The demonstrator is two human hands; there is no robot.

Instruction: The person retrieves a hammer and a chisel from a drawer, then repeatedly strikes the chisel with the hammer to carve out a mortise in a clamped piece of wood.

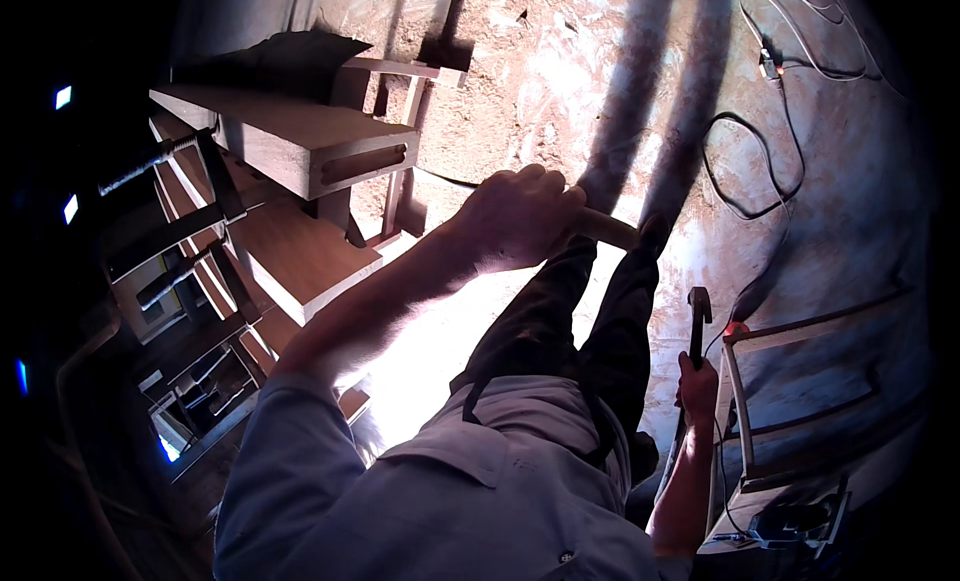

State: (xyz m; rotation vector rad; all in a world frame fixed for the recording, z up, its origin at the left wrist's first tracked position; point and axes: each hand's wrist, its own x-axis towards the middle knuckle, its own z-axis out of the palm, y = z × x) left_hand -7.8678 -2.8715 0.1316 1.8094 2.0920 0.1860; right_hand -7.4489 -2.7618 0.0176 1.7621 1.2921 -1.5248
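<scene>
the fisheye view looked steeply down from head height, close above the shirt [430, 516] and farther from the floor [560, 101], facing ahead past the trousers [620, 326], wide enough to take in the end corners of the wooden boards [300, 246] at left.

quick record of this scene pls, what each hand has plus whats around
left hand: closed around a short wooden piece
right hand: gripping a dark hammer-like tool
left side: wooden beam with a slot in its end; dark clamp beside it
right side: looped cable on the floor; wooden frame
lighting: glaring patch mid-floor, dark edges
</scene>
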